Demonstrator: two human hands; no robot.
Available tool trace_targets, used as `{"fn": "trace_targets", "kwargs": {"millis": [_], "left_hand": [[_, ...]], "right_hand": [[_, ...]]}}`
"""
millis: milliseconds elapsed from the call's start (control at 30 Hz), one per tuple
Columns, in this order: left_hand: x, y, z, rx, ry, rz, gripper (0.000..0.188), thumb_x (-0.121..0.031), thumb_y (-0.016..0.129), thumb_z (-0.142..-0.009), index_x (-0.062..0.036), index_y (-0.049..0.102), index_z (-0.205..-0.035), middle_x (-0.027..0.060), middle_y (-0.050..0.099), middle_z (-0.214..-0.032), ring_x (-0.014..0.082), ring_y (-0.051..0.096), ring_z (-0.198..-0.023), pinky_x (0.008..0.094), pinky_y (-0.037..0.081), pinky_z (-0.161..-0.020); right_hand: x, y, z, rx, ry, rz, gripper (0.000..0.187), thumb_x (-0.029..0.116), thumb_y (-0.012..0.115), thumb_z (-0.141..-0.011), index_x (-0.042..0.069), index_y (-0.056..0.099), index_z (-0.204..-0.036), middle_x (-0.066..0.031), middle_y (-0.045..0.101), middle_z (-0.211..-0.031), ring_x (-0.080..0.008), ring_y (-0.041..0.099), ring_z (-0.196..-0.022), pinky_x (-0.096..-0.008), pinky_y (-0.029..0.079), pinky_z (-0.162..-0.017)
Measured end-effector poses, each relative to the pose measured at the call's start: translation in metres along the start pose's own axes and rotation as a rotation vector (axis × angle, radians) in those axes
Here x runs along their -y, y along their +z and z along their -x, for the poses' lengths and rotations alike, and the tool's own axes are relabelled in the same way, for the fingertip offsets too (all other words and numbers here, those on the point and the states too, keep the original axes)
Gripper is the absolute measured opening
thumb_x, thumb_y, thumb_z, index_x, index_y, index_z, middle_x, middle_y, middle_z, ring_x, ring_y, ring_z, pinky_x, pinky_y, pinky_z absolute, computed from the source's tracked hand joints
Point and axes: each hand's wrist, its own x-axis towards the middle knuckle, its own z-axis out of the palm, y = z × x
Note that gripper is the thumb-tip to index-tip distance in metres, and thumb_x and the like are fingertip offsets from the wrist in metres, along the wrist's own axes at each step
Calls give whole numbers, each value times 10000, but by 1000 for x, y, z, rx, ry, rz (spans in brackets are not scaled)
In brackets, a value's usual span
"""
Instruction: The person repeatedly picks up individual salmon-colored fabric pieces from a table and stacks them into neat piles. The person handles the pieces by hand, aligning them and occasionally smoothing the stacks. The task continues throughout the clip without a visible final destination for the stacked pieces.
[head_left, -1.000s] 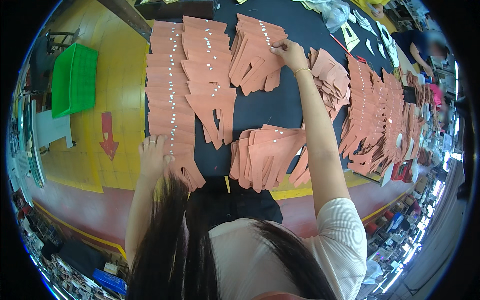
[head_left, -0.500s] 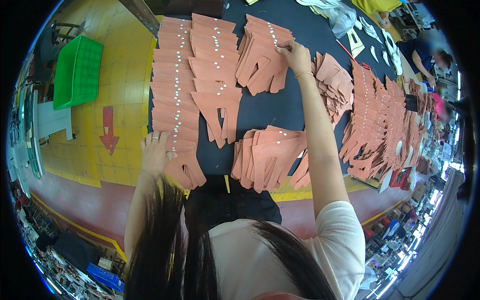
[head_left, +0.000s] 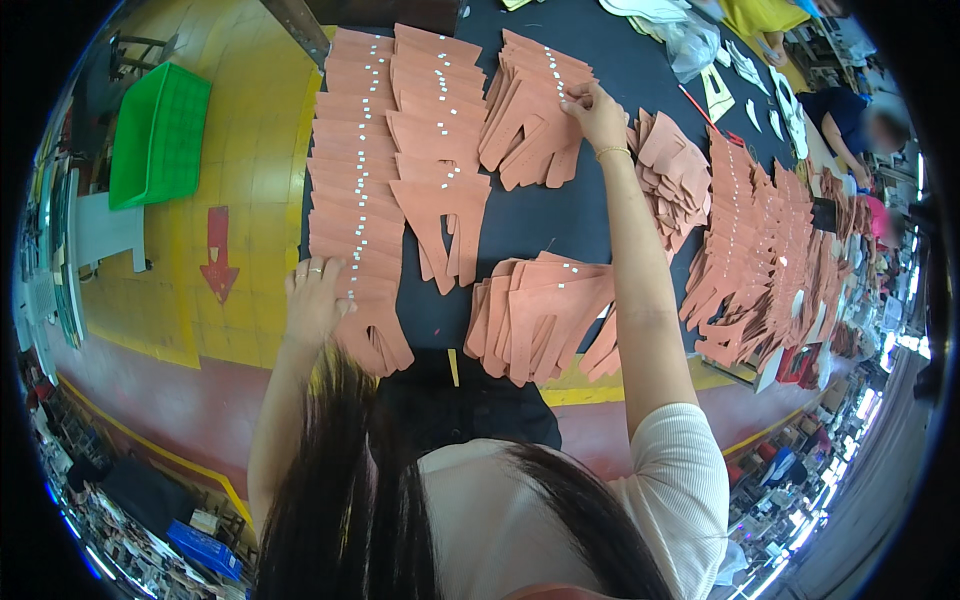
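Note:
Flat reddish-brown cut pieces, leather-like, lie overlapped in a long left column (head_left: 350, 190) on a dark table, with small white stickers along them. At this column's near end, my left hand (head_left: 316, 300) rests on the left edge with bent fingers; what is under them is hidden. My right hand (head_left: 600, 118) reaches far forward to a fanned stack (head_left: 525, 125) of the same pieces. Thumb and forefinger are pinched at its right edge, beside the line of stickers. Whether they grip a piece or a sticker, I cannot tell. A second column (head_left: 438, 110) lies between.
Another fanned pile (head_left: 545, 310) lies at the near table edge. Right of my forearm are a loose heap (head_left: 672, 165) and long overlapping rows (head_left: 735, 240). A red pen-like stick (head_left: 695, 103) and pale cut-outs (head_left: 717, 92) lie beyond. A green crate (head_left: 160, 140) stands left.
The view has shifted slightly, so the table sits a little further right. My left fingers have shifted slightly on the column; my right hand stays at the same stack.

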Motion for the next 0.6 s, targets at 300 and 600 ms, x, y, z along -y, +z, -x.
{"fn": "trace_targets", "kwargs": {"millis": [300,600], "left_hand": [[0,-2,2,19,8,55,662,-201,821,-698,-111,518,-1280,113,524,-1214,328,451,-1227,478,327,-1029],[0,9,8,-92,48,-21,504,-194,830,-677,-117,553,-1091,69,551,-1096,283,492,-1134,469,331,-998]], "right_hand": [[90,-2,64,-40,-427,-66,244,190,713,-838,102,677,-1062,-143,602,-1029,-338,593,-978,-463,476,-843],[210,74,213,522,-566,-242,112,148,697,-831,68,710,-907,-117,670,-928,-314,654,-894,-418,525,-809]]}}
